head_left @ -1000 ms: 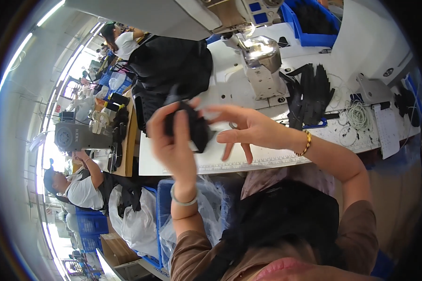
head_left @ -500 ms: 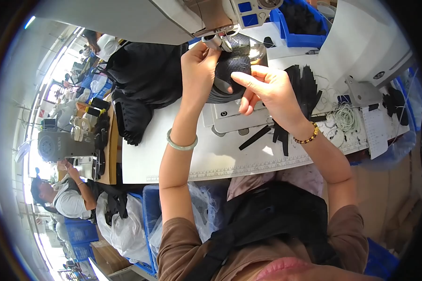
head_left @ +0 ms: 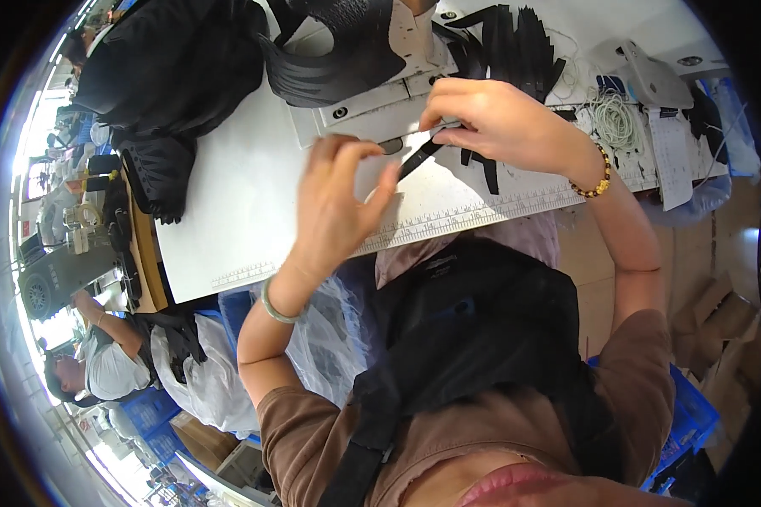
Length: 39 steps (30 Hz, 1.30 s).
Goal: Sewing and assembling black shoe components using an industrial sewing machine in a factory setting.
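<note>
Between thumb and fingers, my right hand (head_left: 503, 125) pinches one end of a narrow black fabric strip (head_left: 420, 159) above the white sewing table (head_left: 228, 228). My left hand (head_left: 336, 203) is beside the strip's other end, slightly blurred, its thumb and fingers apart; whether the thumb touches the strip I cannot tell. Beyond my hands, a gathered black fabric piece (head_left: 338, 63) lies at the sewing machine bed (head_left: 372, 110). More black strips (head_left: 520, 55) lie in a fanned bundle past my right hand.
A heap of black fabric (head_left: 173, 72) covers the table's far left. To the right are coiled white cord (head_left: 615, 120) and a written paper sheet (head_left: 672, 160). A printed ruler (head_left: 457, 221) runs along the near edge. Another person (head_left: 114, 363) sits at the left, by a machine.
My hands have come away from the black fabric at the needle area, toward the table's near edge. My right hand has picked up a strip. The view has tilted down.
</note>
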Available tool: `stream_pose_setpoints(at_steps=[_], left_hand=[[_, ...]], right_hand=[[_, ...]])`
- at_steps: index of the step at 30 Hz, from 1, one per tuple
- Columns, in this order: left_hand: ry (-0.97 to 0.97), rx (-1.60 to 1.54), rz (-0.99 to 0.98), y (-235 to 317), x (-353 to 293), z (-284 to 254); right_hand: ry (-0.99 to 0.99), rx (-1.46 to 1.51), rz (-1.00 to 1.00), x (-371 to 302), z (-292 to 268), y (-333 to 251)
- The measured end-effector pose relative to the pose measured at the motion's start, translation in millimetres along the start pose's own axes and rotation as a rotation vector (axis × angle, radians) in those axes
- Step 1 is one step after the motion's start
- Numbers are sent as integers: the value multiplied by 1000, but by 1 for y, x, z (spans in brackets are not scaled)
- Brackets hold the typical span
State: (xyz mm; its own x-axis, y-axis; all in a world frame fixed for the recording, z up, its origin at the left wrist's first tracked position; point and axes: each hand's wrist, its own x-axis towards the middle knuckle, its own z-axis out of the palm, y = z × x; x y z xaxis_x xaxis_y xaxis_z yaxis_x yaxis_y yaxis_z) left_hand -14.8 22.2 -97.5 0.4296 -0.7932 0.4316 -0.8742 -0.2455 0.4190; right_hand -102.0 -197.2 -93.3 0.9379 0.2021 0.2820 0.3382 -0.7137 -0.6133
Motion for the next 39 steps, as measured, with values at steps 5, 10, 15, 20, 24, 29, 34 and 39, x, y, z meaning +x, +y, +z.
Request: stream_pose_setpoints(at_steps=[5, 10, 15, 20, 24, 29, 34, 39], left_hand=[[-88, -114, -187, 9, -22, 20], [240, 207, 136, 17, -30, 13], [327, 205, 257, 22, -13, 4], [232, -246, 10, 38, 1, -4], [130, -978, -408, 45, 6, -2], [131, -935, -363, 51, 10, -2], [244, -786, -380, 51, 11, 6], [255, -819, -425, 47, 11, 8]], right_hand=[[-97, -156, -42, 4, 19, 2], [-233, 306, 198, 14, 8, -6], [-180, 969, 418, 0, 1, -33], [24, 1171, 380, -12, -1, -47], [261, 1009, 360, -18, 14, -55], [376, 953, 328, -19, 19, -56], [416, 965, 302, -16, 24, -53], [477, 1016, 259, -9, 27, -49]])
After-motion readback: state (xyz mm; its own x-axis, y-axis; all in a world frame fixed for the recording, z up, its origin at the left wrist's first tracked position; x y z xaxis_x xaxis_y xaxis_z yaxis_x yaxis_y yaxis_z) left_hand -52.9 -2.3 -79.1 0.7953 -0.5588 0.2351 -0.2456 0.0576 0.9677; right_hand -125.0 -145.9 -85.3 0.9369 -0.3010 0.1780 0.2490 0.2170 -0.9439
